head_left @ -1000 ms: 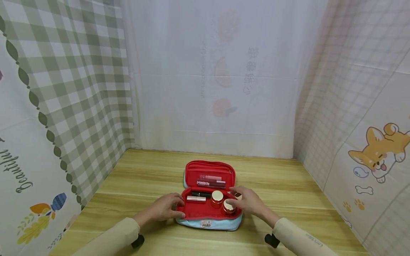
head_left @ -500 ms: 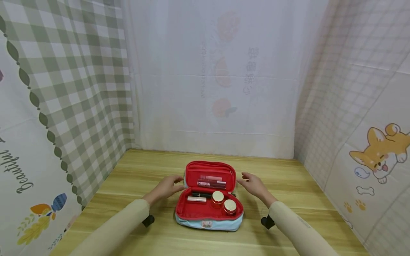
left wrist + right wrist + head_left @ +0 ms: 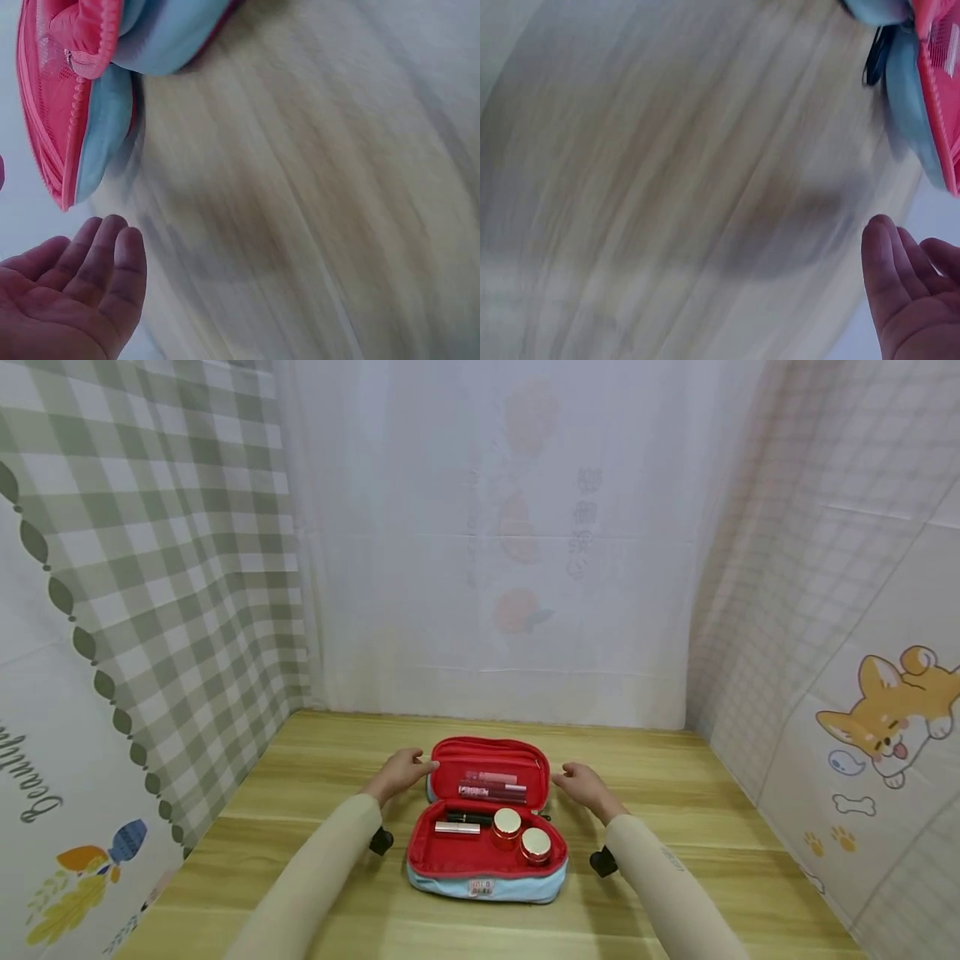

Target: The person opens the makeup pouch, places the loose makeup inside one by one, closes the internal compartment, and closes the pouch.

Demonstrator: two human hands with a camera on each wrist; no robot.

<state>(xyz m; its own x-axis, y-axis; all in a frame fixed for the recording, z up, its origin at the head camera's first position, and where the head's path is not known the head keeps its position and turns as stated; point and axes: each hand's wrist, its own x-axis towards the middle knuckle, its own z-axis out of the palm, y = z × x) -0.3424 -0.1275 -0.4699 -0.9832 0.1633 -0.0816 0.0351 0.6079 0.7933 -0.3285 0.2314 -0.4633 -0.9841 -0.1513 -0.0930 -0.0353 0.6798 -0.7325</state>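
Head view: one open pouch (image 3: 487,888) sits mid-table (image 3: 337,910), its lid (image 3: 487,750) at the far side. Its near half holds two gold-lidded jars (image 3: 507,824) at right, plus one silver tube (image 3: 457,828) and one black tube (image 3: 467,817) at left. The left hand (image 3: 401,774) and right hand (image 3: 583,785) flank the lid, just beside it, fingers extended, both gripping nothing.

2 hands (image 3: 397,774) (image 3: 587,787) flank the lid (image 3: 487,763) of an open red-lined pouch (image 3: 461,857) holding 2 gold-topped jars (image 3: 506,827) (image 3: 536,844).
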